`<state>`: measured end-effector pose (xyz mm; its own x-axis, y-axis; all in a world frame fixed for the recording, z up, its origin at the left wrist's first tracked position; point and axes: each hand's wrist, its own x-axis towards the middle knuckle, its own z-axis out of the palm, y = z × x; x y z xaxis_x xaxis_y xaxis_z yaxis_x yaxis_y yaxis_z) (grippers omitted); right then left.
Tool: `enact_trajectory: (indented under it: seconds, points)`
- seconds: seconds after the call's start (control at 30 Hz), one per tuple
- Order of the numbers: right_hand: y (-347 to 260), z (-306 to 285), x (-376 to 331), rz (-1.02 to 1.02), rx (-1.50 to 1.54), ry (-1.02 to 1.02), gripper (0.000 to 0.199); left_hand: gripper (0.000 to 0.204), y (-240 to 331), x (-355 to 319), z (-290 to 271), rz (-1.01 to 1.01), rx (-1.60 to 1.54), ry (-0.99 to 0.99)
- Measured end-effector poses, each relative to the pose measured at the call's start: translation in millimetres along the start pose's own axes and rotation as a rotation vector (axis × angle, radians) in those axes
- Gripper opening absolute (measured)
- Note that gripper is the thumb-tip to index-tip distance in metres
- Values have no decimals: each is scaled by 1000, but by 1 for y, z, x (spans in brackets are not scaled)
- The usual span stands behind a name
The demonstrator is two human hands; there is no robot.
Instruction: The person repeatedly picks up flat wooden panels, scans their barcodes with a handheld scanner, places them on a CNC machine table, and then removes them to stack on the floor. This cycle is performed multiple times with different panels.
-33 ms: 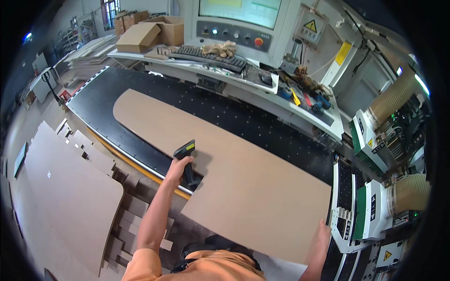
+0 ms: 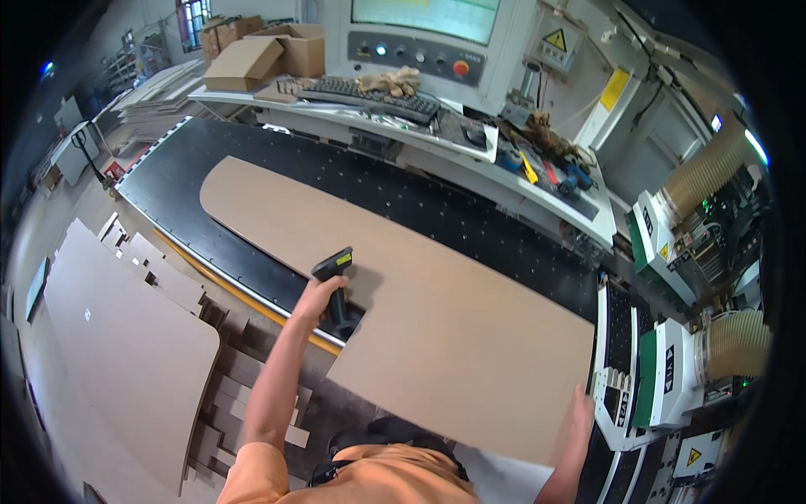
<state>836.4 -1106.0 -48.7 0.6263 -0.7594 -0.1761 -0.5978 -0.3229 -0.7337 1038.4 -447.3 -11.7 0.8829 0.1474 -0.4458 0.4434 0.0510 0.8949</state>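
A large tan board (image 2: 453, 328), rounded at its far left end and notched on its near side, lies across the black perforated machine bed. In my left hand (image 2: 316, 301) is a black pistol-shaped handheld scanner (image 2: 334, 265) with a yellow label, closed in my fingers by its handle. The scanner's head stands over the board near the notch. My right hand (image 2: 578, 417) holds the board's right edge near its close corner; part of its grip is hidden.
A desk behind the bed carries a keyboard (image 2: 369, 99), gloves (image 2: 390, 81), hand tools and cardboard boxes (image 2: 245, 63) below a control panel (image 2: 416, 59). White machine heads with hoses (image 2: 729, 346) stand at right. Cut boards (image 2: 126, 344) and offcuts lie at left.
The view has shifted very slightly. Both hands, the scanner and the board keep nearly the same places relative to each other.
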Motion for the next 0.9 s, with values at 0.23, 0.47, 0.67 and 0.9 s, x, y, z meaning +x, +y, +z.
enact_trajectory:
  seconds: [0.23, 0.47, 0.67, 0.9]
  points:
    - [-82, 57, -20, -661, -716, 130, 48, 34, 39, 16, -22, -7, 129, -1]
    - [-137, 192, -176, -1154, -429, -532, 88, 36, 0, 75, -28, -50, 53, 82]
    - [-159, 205, -156, -1007, -474, -365, 97, 38, 5, 135, -23, 57, 56, 122]
    - [-165, 212, -103, -960, -501, -286, 101, 38, 22, 182, 23, 113, 13, 63]
